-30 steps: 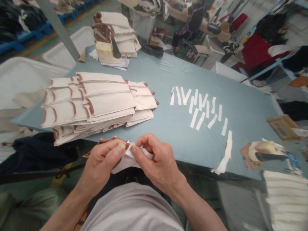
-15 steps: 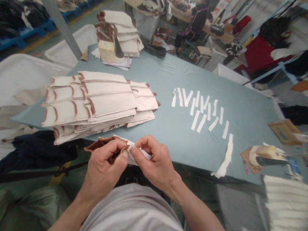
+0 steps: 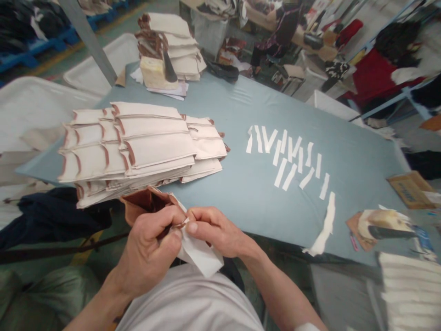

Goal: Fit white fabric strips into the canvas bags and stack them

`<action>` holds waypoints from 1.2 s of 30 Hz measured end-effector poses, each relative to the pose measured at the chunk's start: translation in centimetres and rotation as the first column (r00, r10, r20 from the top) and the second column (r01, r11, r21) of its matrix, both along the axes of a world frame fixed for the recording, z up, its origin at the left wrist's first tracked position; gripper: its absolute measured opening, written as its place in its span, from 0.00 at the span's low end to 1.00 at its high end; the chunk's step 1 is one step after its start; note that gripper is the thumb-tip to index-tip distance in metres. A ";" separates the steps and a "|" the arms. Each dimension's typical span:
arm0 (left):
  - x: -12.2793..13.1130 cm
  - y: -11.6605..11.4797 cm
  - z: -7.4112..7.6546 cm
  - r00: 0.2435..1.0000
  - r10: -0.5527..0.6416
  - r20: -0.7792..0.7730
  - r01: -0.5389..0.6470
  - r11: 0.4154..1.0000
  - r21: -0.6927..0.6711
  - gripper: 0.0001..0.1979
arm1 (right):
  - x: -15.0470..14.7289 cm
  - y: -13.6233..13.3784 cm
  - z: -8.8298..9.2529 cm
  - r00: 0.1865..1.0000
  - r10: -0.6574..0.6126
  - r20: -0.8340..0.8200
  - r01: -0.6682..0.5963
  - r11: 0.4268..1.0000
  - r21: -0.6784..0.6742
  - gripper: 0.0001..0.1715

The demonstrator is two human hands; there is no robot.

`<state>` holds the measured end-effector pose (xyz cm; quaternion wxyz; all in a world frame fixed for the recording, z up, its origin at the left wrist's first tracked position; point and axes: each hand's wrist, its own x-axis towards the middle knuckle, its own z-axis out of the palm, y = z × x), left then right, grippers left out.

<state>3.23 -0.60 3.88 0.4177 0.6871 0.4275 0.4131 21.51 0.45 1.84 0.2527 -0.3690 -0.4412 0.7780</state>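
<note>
My left hand (image 3: 151,246) is closed on the edge of a brown-lined fabric pouch (image 3: 136,204), whose opening shows a dark brown inside. Pressed close beside it, my right hand (image 3: 217,230) pinches the same edge between thumb and fingers. A white flat piece (image 3: 204,257) hangs below my fingertips; whether it belongs to the pouch or is a separate strip, I cannot tell. My fingers hide the spot where both hands meet. The pouch is held at the table's near edge, in front of my body.
Stacked cream pieces with brown edges (image 3: 155,142) lie on the blue-green table (image 3: 234,197). Several short white strips (image 3: 280,172) and a longer one (image 3: 324,230) are spread to the right. A yellowish block (image 3: 156,73) sits at the back, near another cream stack (image 3: 182,50). Beyond, a person sits.
The pouch has turned and its brown opening shows more. The white piece now hangs lower and more in view. My right hand has shifted slightly down, its fingers pointing more to the left.
</note>
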 end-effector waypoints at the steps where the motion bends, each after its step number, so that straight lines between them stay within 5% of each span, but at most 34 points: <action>1: 0.1 -0.1 -0.2 0.999 -0.003 0.037 0.004 1.000 -0.026 0.12 | -0.2 -0.1 -0.2 0.999 -0.012 -0.039 0.012 1.000 0.010 0.32; 8: 0.8 -1.6 -2.2 0.969 0.164 0.185 -0.118 0.964 -0.237 0.11 | -1.8 -1.4 -1.7 0.972 -0.168 -0.162 0.177 0.984 0.037 0.33; 13: 0.8 -0.4 -2.7 0.956 0.131 0.261 -0.028 0.930 -0.366 0.09 | -1.6 -1.0 -1.7 0.968 -0.249 -0.021 0.242 0.913 0.328 0.28; 20: -0.8 1.7 -1.5 0.987 -0.040 0.158 0.088 0.946 -0.312 0.11 | 0.3 0.1 -0.9 0.902 -0.280 0.330 0.022 0.791 0.611 0.17; 25: -1.3 2.1 1.5 0.989 -0.143 0.021 0.144 0.962 -0.234 0.12 | 1.9 0.7 2.2 0.824 -0.530 0.199 0.169 0.565 0.807 0.11; 30: -1.4 1.6 3.8 0.975 -0.219 -0.033 0.209 0.960 -0.187 0.12 | 1.5 1.7 4.3 0.959 -0.264 0.099 0.016 0.403 0.915 0.25; 36: -2.2 0.4 3.9 0.972 -0.143 -0.185 0.126 0.987 -0.105 0.10 | 1.0 2.6 4.3 0.913 -0.233 0.336 -0.281 0.242 0.929 0.17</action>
